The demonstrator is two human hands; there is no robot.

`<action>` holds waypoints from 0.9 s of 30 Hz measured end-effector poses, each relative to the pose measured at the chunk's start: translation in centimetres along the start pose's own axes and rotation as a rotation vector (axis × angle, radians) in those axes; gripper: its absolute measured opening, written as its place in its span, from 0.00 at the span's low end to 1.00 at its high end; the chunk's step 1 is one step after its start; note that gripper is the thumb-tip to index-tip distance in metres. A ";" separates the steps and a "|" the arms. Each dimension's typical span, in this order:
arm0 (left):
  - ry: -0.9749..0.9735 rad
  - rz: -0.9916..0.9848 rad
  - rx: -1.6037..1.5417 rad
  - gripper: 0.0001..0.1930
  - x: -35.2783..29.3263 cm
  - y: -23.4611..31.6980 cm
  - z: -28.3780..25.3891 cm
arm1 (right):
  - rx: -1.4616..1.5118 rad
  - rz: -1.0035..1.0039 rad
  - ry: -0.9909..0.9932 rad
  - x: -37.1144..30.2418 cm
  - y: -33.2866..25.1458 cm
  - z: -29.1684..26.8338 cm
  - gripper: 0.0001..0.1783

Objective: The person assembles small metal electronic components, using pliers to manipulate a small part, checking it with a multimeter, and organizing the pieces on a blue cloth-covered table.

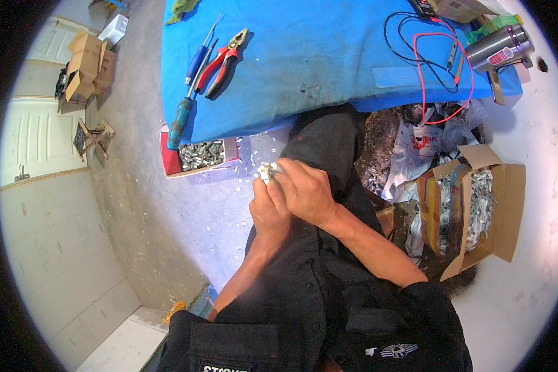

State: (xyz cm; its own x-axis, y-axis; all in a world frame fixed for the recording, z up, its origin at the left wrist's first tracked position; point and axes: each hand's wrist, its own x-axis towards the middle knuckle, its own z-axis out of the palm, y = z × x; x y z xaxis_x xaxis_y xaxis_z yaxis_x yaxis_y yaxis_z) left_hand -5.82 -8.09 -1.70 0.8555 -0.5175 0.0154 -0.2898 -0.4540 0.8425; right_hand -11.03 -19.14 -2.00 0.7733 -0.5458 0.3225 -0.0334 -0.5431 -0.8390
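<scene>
Over my lap, both hands are brought together around a small whitish piece with metallic bits (266,173), too small to name. My left hand (269,209) is closed on it from below, thumb upward. My right hand (308,191) pinches it from the right, its fingers curled and touching the left hand. The lower part of the piece is hidden by my fingers. Just beyond and to the left, an open red box (171,162) holds many small silvery metal parts (203,155).
On the blue-covered table (279,56) lie red-handled pliers (222,65) and screwdrivers (181,121). Multimeter leads (420,59) and a steel flask (501,48) are at the far right. A cardboard box (508,211) of metal strips stands right. White scraps dot the floor.
</scene>
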 end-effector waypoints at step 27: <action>-0.129 -0.134 -0.235 0.10 0.8 -0.1 -6.2 | 0.236 0.096 0.078 0.0 -1.7 -1.0 0.17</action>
State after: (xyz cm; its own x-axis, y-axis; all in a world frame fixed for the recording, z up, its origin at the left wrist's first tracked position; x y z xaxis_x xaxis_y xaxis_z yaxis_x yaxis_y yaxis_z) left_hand -2.42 -3.97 1.54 0.8135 -0.5592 -0.1599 -0.0581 -0.3516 0.9343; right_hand -11.57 -18.84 -0.13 0.7224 -0.6402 0.2613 0.0512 -0.3274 -0.9435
